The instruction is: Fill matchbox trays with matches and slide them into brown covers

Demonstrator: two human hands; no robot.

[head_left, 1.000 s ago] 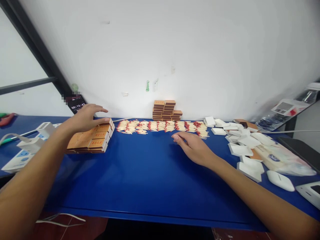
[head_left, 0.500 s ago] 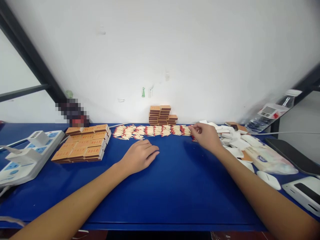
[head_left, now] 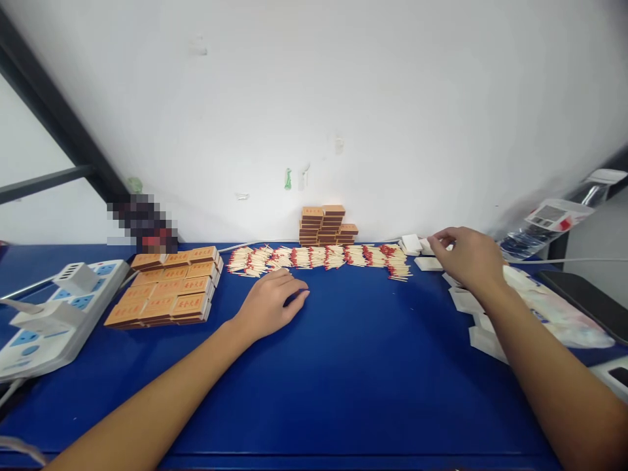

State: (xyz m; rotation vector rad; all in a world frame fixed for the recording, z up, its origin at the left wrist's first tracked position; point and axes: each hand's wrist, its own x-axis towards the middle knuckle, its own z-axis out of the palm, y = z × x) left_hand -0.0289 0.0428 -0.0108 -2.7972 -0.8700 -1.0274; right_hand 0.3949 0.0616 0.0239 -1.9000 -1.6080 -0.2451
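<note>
My left hand (head_left: 272, 304) rests on the blue tabletop (head_left: 338, 379), open, with loosely bent fingers and nothing in it. Just beyond it runs a long row of red-tipped matches (head_left: 333, 257) in small bunches. Over on the right, my right hand (head_left: 468, 258) is above a heap of white matchbox trays (head_left: 466, 301). Its thumb and fingers come together at the edge of a small white tray (head_left: 426, 246), beside the right end of the match row. My palm and wrist cover part of the heap.
Orange matchboxes (head_left: 167, 288) lie stacked at the left, and another stack (head_left: 321, 226) stands against the wall behind the matches. A white power strip (head_left: 59, 327) is at far left. A tissue pack (head_left: 564, 320), a phone (head_left: 589, 304) and a plastic bottle (head_left: 554, 216) are at right.
My right hand has moved right, from the end of the match row to the white trays. Loose matches now show where it was. The left hand stays on the table; the view has shifted slightly.
</note>
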